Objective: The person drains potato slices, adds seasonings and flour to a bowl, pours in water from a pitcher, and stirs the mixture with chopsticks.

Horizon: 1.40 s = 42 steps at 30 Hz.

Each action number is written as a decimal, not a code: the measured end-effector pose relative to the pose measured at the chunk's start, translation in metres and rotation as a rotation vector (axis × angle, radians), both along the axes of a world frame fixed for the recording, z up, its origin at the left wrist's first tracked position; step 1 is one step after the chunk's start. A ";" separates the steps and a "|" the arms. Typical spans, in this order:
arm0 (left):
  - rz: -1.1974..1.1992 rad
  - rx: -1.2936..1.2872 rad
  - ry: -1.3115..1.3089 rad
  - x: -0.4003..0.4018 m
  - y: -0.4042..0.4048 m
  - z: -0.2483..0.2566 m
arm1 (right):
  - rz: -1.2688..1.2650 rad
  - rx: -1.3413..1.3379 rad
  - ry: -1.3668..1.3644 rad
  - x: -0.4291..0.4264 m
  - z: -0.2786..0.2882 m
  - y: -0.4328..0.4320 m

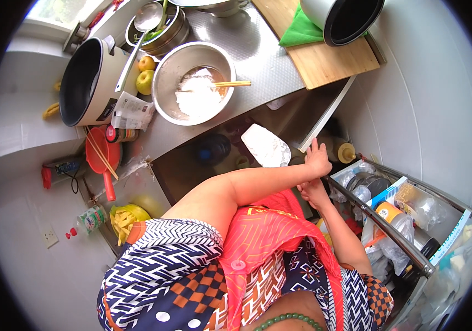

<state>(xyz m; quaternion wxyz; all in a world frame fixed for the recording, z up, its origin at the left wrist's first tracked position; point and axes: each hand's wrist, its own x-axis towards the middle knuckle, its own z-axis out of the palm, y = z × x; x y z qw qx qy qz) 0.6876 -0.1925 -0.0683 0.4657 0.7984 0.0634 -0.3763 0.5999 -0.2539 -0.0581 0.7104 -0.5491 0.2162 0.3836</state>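
My left hand (pixel 318 160) reaches across to the right, its fingers apart at the near end of a pale-edged cabinet door (pixel 323 120). Just below its wrist is my right hand (pixel 313 192), fingers curled; whether it grips anything is hidden. An opened bag of white powder (pixel 265 145) stands left of my hands, in front of the dark cabinet front. On the metal counter (pixel 261 62), a steel bowl (pixel 163 89) contains white powder (pixel 198 97) over brownish liquid, with yellowish chopsticks (pixel 234 84) resting in it.
At right stands a metal-railed rack (pixel 389 231) with jars and plastic bags. A wooden board (pixel 335 64) bears a green cloth (pixel 302 29) and a pot (pixel 323 16). Left are a large pot (pixel 112 78), apples (pixel 145 82), a ladle (pixel 132 58) and a red strainer (pixel 108 165).
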 end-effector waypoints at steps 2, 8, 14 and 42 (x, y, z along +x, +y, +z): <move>-0.063 -0.120 -0.086 -0.008 0.001 0.024 | 0.011 -0.035 0.028 -0.008 0.005 -0.002; -0.294 -0.628 -0.220 -0.019 0.054 0.154 | -0.036 0.119 0.036 -0.018 0.056 0.002; -0.373 -0.721 -0.202 -0.024 0.154 0.244 | 0.051 0.017 -0.138 0.007 0.134 0.047; 0.761 -1.092 0.012 -0.023 0.304 0.166 | 0.342 -0.012 0.103 0.184 0.235 0.222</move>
